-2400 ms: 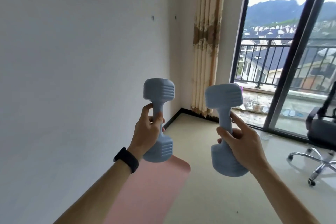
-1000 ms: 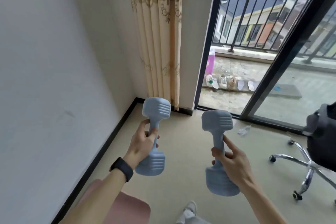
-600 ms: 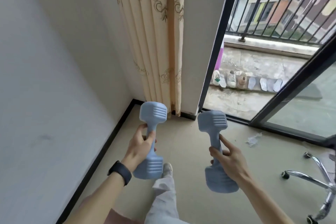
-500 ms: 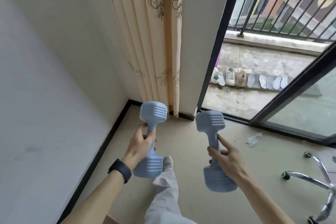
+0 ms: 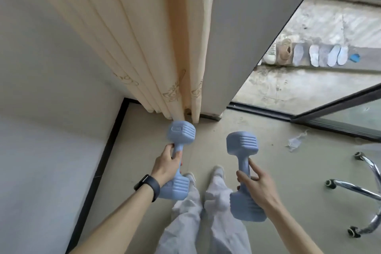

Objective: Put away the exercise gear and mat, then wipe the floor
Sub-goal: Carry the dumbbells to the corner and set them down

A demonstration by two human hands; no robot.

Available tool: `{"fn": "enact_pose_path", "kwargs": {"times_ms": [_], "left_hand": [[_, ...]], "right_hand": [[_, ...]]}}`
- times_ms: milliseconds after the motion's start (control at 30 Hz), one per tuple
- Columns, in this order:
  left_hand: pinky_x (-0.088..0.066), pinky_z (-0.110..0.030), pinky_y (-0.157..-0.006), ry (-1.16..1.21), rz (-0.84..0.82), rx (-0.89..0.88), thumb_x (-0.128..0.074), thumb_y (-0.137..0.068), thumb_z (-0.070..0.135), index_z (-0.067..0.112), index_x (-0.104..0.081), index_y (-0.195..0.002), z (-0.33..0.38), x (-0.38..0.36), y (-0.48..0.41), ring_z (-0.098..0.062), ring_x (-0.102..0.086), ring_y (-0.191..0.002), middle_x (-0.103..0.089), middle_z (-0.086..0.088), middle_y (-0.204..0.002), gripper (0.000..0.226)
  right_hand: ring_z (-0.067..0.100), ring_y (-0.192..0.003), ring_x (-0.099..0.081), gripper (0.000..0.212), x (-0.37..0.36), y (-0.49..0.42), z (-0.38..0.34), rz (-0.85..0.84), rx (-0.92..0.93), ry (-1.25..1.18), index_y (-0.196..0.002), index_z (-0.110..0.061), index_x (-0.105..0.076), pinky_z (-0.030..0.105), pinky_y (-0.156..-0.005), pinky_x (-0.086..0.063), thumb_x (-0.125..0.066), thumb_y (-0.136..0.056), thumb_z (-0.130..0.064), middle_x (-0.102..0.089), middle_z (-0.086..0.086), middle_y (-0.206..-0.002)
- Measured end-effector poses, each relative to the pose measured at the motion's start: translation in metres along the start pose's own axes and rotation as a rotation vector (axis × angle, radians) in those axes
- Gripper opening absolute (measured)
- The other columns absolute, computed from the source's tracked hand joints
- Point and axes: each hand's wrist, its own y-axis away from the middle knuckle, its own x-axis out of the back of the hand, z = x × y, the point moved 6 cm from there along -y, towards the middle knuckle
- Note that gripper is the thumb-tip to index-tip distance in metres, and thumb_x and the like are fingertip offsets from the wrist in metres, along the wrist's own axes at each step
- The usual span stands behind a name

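I hold two pale blue dumbbells upright above the beige floor, in the room's corner. My left hand (image 5: pixel 168 164) grips the handle of the left dumbbell (image 5: pixel 182 132), whose top head hangs just in front of the curtain's hem. My right hand (image 5: pixel 257 186) grips the handle of the right dumbbell (image 5: pixel 242 143), index finger stretched along the bar. A black watch sits on my left wrist. The pink mat is out of view.
A cream curtain (image 5: pixel 165 51) hangs in the corner beside the white wall (image 5: pixel 47 130) with its black skirting. A chrome office chair base (image 5: pixel 362 192) stands at right. A crumpled scrap (image 5: pixel 295 140) lies by the sliding door track. Shoes (image 5: pixel 313 54) line the balcony. My legs and feet are below.
I have walked closer to the corner and my view has tilted down. Both dumbbells stay gripped and hang lower, near the curtain's hem. The mat has left the view.
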Motion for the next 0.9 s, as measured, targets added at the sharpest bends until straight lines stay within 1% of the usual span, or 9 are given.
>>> {"fn": "enact_pose_path", "kwargs": {"times_ms": [133,233,300,400,500,600,733,833,900], "left_hand": [[-0.058,-0.038,-0.074,-0.034,-0.021,0.131,-0.047,-0.098,0.041,0.035,-0.048,-0.111,-0.042,-0.038,-0.079,-0.024,-0.071,-0.072,-0.073,-0.001,-0.083,0.015],[-0.055,-0.031,-0.069,-0.063,-0.016,0.195,-0.045,-0.099,0.037,0.033,-0.046,-0.110,-0.082,-0.075,-0.142,-0.023,-0.071,-0.072,-0.072,-0.002,-0.085,0.012],[-0.056,-0.035,-0.076,-0.087,-0.011,0.216,-0.044,-0.099,0.036,0.028,-0.049,-0.108,-0.113,-0.102,-0.186,-0.024,-0.070,-0.075,-0.072,-0.001,-0.085,0.012],[-0.056,-0.040,-0.081,-0.108,-0.012,0.243,-0.044,-0.099,0.036,0.033,-0.046,-0.105,-0.159,-0.146,-0.247,-0.026,-0.070,-0.079,-0.072,-0.002,-0.086,0.007],[-0.056,-0.038,-0.079,-0.149,-0.042,0.251,-0.044,-0.098,0.035,0.031,-0.047,-0.104,-0.197,-0.184,-0.302,-0.025,-0.071,-0.076,-0.072,-0.005,-0.087,0.007],[-0.055,-0.036,-0.080,-0.204,-0.081,0.239,-0.044,-0.098,0.035,0.026,-0.052,-0.115,-0.229,-0.215,-0.353,-0.023,-0.070,-0.077,-0.072,-0.002,-0.086,0.021],[-0.054,-0.044,-0.085,-0.258,-0.104,0.170,-0.043,-0.094,0.044,0.032,-0.049,-0.122,-0.258,-0.246,-0.410,-0.029,-0.068,-0.086,-0.072,0.001,-0.091,0.031],[-0.055,-0.044,-0.084,-0.258,-0.106,0.127,-0.044,-0.089,0.047,0.037,-0.047,-0.124,-0.265,-0.258,-0.447,-0.029,-0.069,-0.084,-0.072,0.002,-0.089,0.037],[-0.054,-0.044,-0.085,-0.269,-0.102,0.094,-0.046,-0.091,0.045,0.035,-0.048,-0.124,-0.263,-0.263,-0.474,-0.030,-0.068,-0.085,-0.072,0.002,-0.090,0.034]], "right_hand": [[0.021,-0.074,-0.072,0.045,-0.024,-0.083,0.032,-0.010,-0.089,0.032,-0.111,-0.067,-0.044,0.040,-0.083,-0.057,-0.065,-0.092,-0.033,-0.074,0.001,-0.070],[0.013,-0.072,-0.072,0.042,-0.052,-0.156,0.074,-0.046,-0.147,0.072,-0.121,-0.060,-0.047,0.037,-0.082,-0.056,-0.064,-0.092,-0.034,-0.075,-0.005,-0.070],[0.015,-0.075,-0.072,0.041,-0.075,-0.205,0.109,-0.070,-0.184,0.111,-0.129,-0.050,-0.054,0.037,-0.083,-0.056,-0.064,-0.091,-0.036,-0.075,-0.004,-0.071],[0.017,-0.080,-0.069,0.047,-0.109,-0.279,0.163,-0.106,-0.243,0.172,-0.137,-0.043,-0.052,0.033,-0.077,-0.053,-0.062,-0.091,-0.038,-0.075,-0.002,-0.074],[0.023,-0.089,-0.067,0.046,-0.141,-0.339,0.206,-0.129,-0.263,0.234,-0.137,-0.036,-0.053,0.032,-0.078,-0.050,-0.061,-0.092,-0.038,-0.073,-0.003,-0.086],[0.032,-0.099,-0.064,0.040,-0.168,-0.387,0.240,-0.117,-0.262,0.275,-0.132,-0.025,-0.057,0.035,-0.083,-0.048,-0.061,-0.093,-0.033,-0.072,0.008,-0.104],[0.034,-0.112,-0.061,0.051,-0.196,-0.438,0.281,-0.082,-0.258,0.274,-0.143,-0.025,-0.050,0.036,-0.092,-0.047,-0.060,-0.094,-0.036,-0.070,0.007,-0.119],[0.036,-0.104,-0.062,0.045,-0.212,-0.466,0.297,-0.031,-0.240,0.230,-0.138,-0.023,-0.051,0.036,-0.085,-0.044,-0.059,-0.095,-0.034,-0.072,0.013,-0.102],[0.034,-0.103,-0.061,0.045,-0.219,-0.487,0.301,0.013,-0.224,0.183,-0.138,-0.028,-0.051,0.034,-0.083,-0.042,-0.059,-0.095,-0.034,-0.073,0.012,-0.095]]}}
